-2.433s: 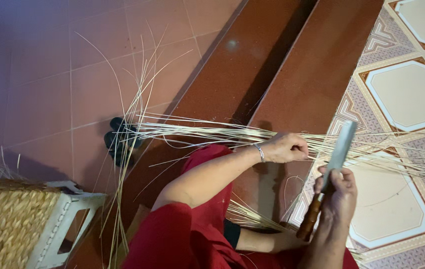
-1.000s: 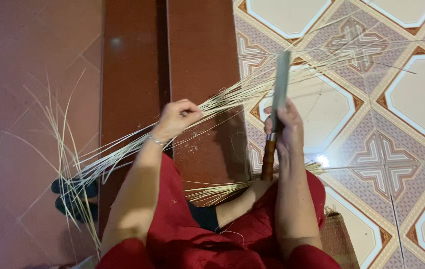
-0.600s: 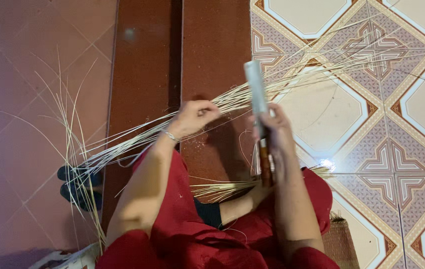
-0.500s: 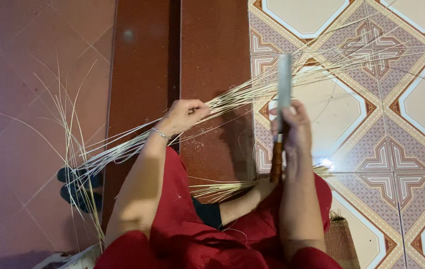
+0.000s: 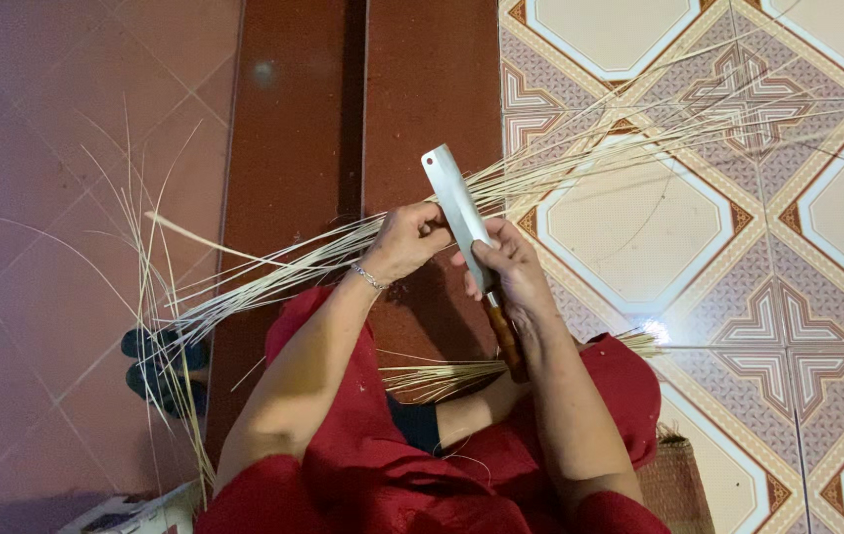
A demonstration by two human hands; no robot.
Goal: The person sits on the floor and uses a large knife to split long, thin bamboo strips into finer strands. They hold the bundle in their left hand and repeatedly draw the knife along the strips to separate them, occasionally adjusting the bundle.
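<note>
— What has the left hand (image 5: 404, 240) got?

— It is clenched around a long bundle of pale straw strands (image 5: 580, 158). They fan out past the hand to both sides, far over the patterned floor tiles (image 5: 629, 222) on one end and the reddish tiles (image 5: 56, 148) on the other.

— And the right hand (image 5: 509, 272)?

— Wrapped around a cleaver (image 5: 459, 213) by its brown wooden handle, the broad blade pointing up and away — flat against the strands, just beside the left hand's knuckles.

— Anything below the hands?

— A smaller tuft of straw (image 5: 442, 376) lies across the red-clad lap (image 5: 362, 445), under the right forearm.
</note>
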